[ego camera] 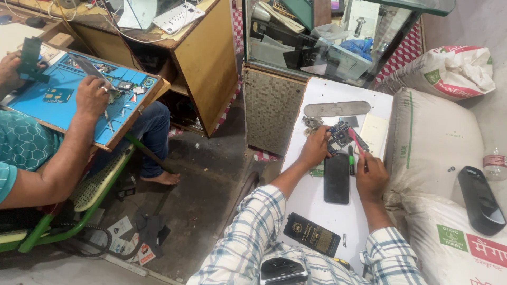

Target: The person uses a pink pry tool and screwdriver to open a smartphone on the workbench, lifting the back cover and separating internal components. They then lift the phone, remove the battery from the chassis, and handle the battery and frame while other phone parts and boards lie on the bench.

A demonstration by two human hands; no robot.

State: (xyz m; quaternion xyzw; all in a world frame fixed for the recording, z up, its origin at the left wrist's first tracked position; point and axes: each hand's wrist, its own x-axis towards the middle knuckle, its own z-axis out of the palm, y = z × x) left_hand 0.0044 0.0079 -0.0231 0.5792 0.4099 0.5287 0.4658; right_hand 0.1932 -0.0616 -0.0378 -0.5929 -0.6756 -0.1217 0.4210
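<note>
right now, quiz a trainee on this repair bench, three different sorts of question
1. True or false: the left hand rests on the circuit board.
2. What does the right hand hold? A) red-handled tool B) hammer C) cup
3. Which dark flat thing lies on the white board between the two forearms?

Key: 1 true. 2 A. 3 a black phone, lying flat on its face or back; which, I cannot tell.
</note>
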